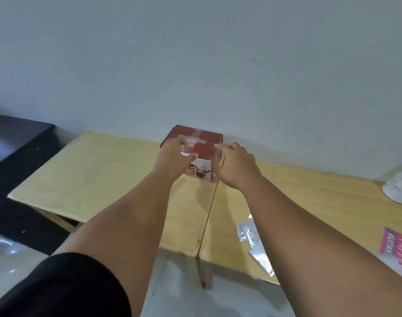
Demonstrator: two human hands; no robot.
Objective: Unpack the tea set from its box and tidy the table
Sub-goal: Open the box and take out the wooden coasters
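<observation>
A small red tea set box (204, 143) stands against the wall where two light wooden tables (99, 170) meet. Clear tape crosses its closed lid, and a picture of the set shows on its front. My left hand (174, 156) rests on the box's left top edge with fingers on the tape. My right hand (234, 165) holds the box's right side, fingers curled around the corner. The image is blurred, so the exact finger contact is unclear.
A white container (399, 186) stands at the far right edge. A clear plastic wrapper (252, 236) and a pink printed packet (396, 248) lie on the right table. A dark surface (14, 138) sits to the left. A gap runs between the tables.
</observation>
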